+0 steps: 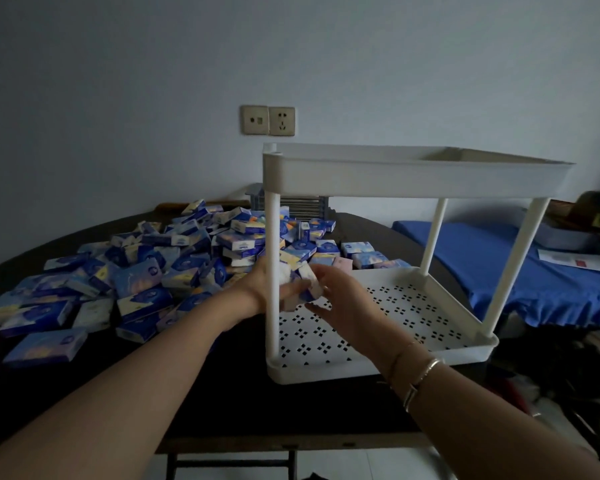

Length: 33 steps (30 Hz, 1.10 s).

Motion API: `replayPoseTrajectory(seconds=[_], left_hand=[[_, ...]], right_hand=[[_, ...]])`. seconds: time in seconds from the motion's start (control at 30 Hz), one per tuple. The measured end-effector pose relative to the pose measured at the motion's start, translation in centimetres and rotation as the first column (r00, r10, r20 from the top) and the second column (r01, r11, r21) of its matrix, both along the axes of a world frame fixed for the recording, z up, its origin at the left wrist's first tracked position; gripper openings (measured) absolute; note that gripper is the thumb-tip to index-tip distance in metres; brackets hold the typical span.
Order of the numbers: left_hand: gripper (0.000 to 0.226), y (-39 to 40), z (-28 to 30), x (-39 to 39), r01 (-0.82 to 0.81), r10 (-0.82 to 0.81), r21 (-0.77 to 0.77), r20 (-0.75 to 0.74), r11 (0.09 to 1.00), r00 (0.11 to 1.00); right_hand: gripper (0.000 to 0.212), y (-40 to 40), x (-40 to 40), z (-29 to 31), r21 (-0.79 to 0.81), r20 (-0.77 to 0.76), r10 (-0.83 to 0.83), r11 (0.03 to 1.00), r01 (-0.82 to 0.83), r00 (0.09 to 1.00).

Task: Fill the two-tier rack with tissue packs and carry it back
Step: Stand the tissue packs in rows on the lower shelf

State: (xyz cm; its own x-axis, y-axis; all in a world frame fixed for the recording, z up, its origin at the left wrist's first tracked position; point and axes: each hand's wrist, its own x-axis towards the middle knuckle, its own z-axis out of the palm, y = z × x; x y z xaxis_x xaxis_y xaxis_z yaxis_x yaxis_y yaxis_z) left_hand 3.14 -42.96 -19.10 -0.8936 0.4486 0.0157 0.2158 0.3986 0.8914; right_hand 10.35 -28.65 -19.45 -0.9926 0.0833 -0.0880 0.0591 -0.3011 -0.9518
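A white two-tier plastic rack (413, 174) stands on the dark table's right side; its perforated lower tier (378, 327) holds nothing but my hands and what they carry. A big heap of blue and white tissue packs (146, 275) covers the table to the left and behind the rack. My left hand (260, 285) and my right hand (340, 292) meet at the rack's left side, behind its front-left post. Together they grip a small bundle of tissue packs (300, 289) just above the lower tier's left edge.
The dark round table (222, 386) has bare surface in front of the rack. A bed with a blue cover (520, 271) lies to the right, papers on it. A grey crate (302, 202) stands behind the heap. Wall sockets (267, 120) sit above. Clutter fills the floor at right.
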Motion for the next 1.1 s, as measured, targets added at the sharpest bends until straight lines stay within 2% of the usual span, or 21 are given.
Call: replayPoseTrajectory(seconds=[0.07,0.1,0.17,0.27,0.37,0.5,0.57,0.67,0.73,0.83,0.87,0.9,1.0,1.03,1.1], left_hand=[[0.044,0.8,0.1,-0.1,0.010,-0.048,0.161,0.230,0.987,0.972],[0.045,1.1,0.2,-0.1,-0.006,-0.048,0.181,0.289,0.983,0.956],[0.040,1.6,0.0,-0.6,-0.005,-0.027,0.100,0.318,0.995,0.948],[0.067,3.0,-0.3,-1.1,0.068,-0.046,-0.064,0.303,0.996,0.952],[0.087,4.6,-0.9,-1.7,0.077,-0.054,-0.056,0.334,0.995,0.941],[0.087,5.7,-1.6,-1.9,0.110,-0.080,-0.054,0.397,0.992,0.914],[0.091,5.6,-1.8,-2.0,0.111,-0.064,-0.098,0.387,0.989,0.920],[0.082,5.3,-1.9,-2.6,0.104,-0.064,-0.099,0.341,0.990,0.938],[0.087,4.8,-2.4,-3.2,0.106,-0.078,-0.080,0.289,0.991,0.954],[0.096,3.7,-3.0,-3.8,0.096,-0.093,-0.002,0.232,0.995,0.968],[0.095,3.7,-3.2,-4.0,0.087,-0.096,0.046,0.263,0.995,0.960],[0.085,3.8,-3.2,-4.2,0.059,-0.089,0.109,0.297,0.992,0.951],[0.018,4.1,-3.0,-3.8,-0.059,-0.056,0.239,0.449,0.969,0.892],[0.008,4.2,-2.8,-3.6,-0.059,-0.077,0.257,0.490,0.965,0.868],[0.022,4.1,-2.6,-3.2,-0.038,-0.114,0.270,0.523,0.962,0.844]], right_hand=[[0.042,0.8,0.1,-0.6,0.046,-0.050,0.020,0.999,-0.018,0.999],[0.044,1.2,0.1,-0.9,0.061,-0.080,0.029,0.998,-0.024,0.996],[0.048,1.9,-0.1,-1.6,0.169,-0.142,0.027,0.986,-0.003,0.990],[0.053,2.8,-0.5,-2.1,0.420,-0.212,0.011,0.904,0.081,0.977],[0.062,3.4,-1.0,-2.4,0.475,-0.236,0.001,0.872,0.115,0.972],[0.068,4.0,-1.9,-3.4,0.639,-0.230,-0.077,0.739,0.211,0.970],[0.064,4.3,-1.9,-3.5,0.648,-0.208,-0.097,0.732,0.211,0.973],[0.063,4.9,-2.0,-3.0,0.597,-0.138,-0.072,0.789,0.141,0.988],[0.065,5.3,-2.1,-2.7,0.573,-0.061,-0.038,0.817,0.066,0.997],[0.059,5.3,-2.2,-2.8,0.651,-0.009,0.014,0.759,-0.005,1.000],[0.053,5.2,-2.2,-3.0,0.680,-0.018,0.015,0.733,0.001,1.000],[0.046,5.2,-2.3,-3.1,0.694,-0.031,0.003,0.720,0.019,1.000],[0.027,5.3,-2.5,-3.2,0.707,-0.029,-0.079,0.703,0.076,0.996],[0.026,5.3,-2.6,-3.2,0.722,-0.016,-0.097,0.688,0.078,0.995],[0.035,5.1,-2.5,-3.1,0.739,0.023,-0.067,0.673,0.029,0.997]])
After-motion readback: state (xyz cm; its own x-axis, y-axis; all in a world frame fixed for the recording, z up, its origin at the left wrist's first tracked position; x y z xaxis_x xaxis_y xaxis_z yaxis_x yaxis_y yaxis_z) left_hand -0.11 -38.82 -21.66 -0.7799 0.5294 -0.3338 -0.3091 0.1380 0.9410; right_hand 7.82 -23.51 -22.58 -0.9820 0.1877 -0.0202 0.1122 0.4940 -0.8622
